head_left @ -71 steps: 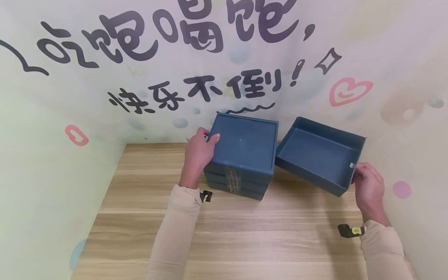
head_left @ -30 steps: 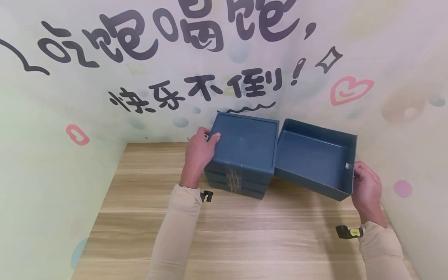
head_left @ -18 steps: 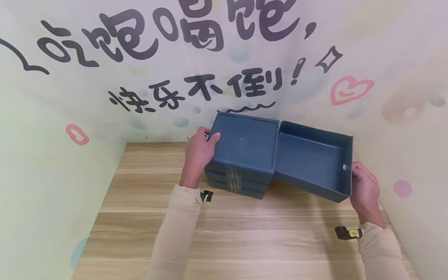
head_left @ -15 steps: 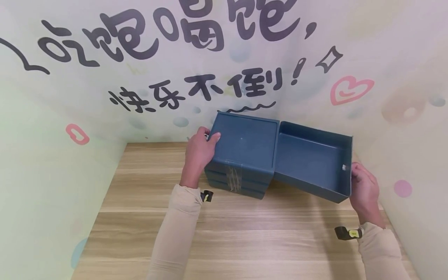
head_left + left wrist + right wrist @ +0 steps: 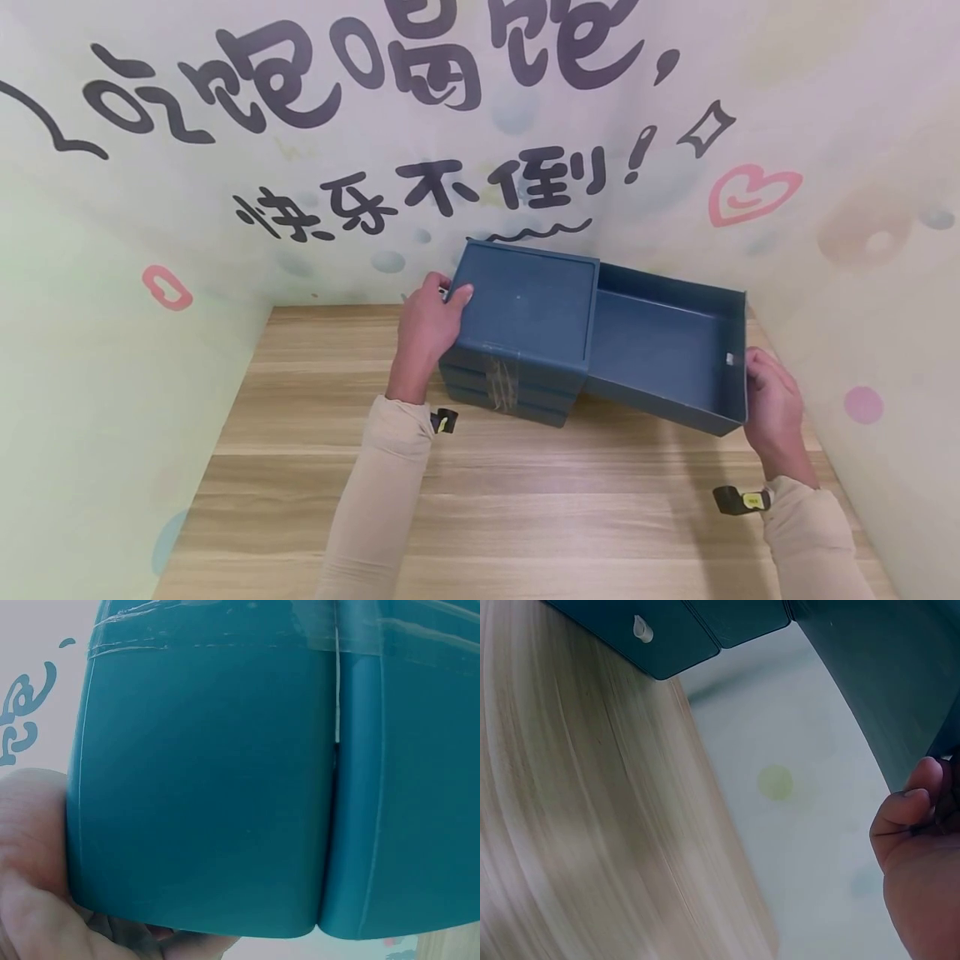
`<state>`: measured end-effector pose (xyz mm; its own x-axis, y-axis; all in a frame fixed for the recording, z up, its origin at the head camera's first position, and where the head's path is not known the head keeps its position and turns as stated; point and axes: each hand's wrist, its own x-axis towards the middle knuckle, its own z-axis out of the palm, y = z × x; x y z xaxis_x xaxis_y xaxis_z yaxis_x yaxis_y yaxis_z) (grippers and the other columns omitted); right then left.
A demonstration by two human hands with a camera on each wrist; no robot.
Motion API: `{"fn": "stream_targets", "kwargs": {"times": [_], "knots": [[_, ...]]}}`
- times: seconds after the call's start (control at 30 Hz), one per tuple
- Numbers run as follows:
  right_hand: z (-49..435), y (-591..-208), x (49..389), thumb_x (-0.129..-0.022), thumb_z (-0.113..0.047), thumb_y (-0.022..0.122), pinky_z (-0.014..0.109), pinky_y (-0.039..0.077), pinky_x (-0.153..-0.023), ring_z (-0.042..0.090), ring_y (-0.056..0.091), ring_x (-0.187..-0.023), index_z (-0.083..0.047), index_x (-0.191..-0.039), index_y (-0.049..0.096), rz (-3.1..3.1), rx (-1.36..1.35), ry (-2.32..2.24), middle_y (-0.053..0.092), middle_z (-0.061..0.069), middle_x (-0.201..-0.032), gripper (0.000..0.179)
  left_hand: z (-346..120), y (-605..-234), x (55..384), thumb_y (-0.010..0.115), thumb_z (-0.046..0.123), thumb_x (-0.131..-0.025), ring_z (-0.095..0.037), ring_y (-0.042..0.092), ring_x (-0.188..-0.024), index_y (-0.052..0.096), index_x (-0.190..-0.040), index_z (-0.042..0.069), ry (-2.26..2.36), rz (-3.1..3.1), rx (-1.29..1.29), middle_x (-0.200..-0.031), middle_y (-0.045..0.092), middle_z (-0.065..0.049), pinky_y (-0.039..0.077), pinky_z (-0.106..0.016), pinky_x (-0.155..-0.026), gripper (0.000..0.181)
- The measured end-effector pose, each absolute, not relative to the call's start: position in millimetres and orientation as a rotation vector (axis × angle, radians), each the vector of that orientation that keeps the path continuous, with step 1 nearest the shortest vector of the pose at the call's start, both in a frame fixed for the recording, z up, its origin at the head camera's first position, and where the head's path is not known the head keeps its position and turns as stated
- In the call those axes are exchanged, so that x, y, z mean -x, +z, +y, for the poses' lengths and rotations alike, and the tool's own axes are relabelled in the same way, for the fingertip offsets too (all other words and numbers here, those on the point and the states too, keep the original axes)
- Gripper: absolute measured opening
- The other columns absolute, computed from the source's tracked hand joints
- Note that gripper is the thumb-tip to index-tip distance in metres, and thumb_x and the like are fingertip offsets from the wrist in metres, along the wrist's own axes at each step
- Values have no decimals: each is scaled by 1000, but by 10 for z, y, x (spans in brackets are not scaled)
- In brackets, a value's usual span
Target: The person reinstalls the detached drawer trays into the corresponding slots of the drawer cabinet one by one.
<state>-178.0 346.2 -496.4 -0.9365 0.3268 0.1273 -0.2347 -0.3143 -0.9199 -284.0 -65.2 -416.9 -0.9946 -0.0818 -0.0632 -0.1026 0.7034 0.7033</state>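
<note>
A dark blue drawer cabinet [image 5: 521, 304] stands against the back wall. My left hand [image 5: 429, 333] grips its upper left edge, thumb on top; in the left wrist view fingers curl past the cabinet's end. To the right, a blue drawer [image 5: 660, 342] with nothing inside sticks out of the cabinet's top level, its inner end hidden under the top panel. My right hand [image 5: 774, 408] holds this drawer by its outer end panel, fingertips hidden behind it. In the right wrist view the fingers [image 5: 900, 814] are bent at the drawer's underside.
Clear tape [image 5: 501, 379] runs across the cabinet's near side. Lower drawers sit in the cabinet, one with a small white knob [image 5: 643, 628]. Beneath lies a wood-grain table [image 5: 525, 500]; a printed wall [image 5: 337, 267] rises behind and at both sides.
The drawer, first tilted and apart at the cabinet's right, has moved left with my right hand, and its inner end has gone into the top level. My left hand has stayed put.
</note>
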Motion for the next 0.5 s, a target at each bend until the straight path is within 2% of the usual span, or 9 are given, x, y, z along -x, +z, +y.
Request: {"fn": "stream_targets", "kwargs": {"times": [0.27,0.5], "knots": [[3467,-4928,1783,-107,-5,41,18,49,-63,9,54,-75,-10,-77,64,-1779,122,2221,59,-6,-82,38,-655,-4167,2849,53,50,-103,-33,63,-99,52,-136,10,1193,2874,160,-115,68,-16,52,-48,-86,52],[3494,-4953,1770,-108,-22,48,14,49,-64,4,57,-75,-16,-91,63,-2130,224,1920,61,-12,-85,24,-657,-4173,2842,53,50,-103,-33,63,-100,52,-136,10,1210,2870,163,-117,68,-16,52,-48,-86,52]]}}
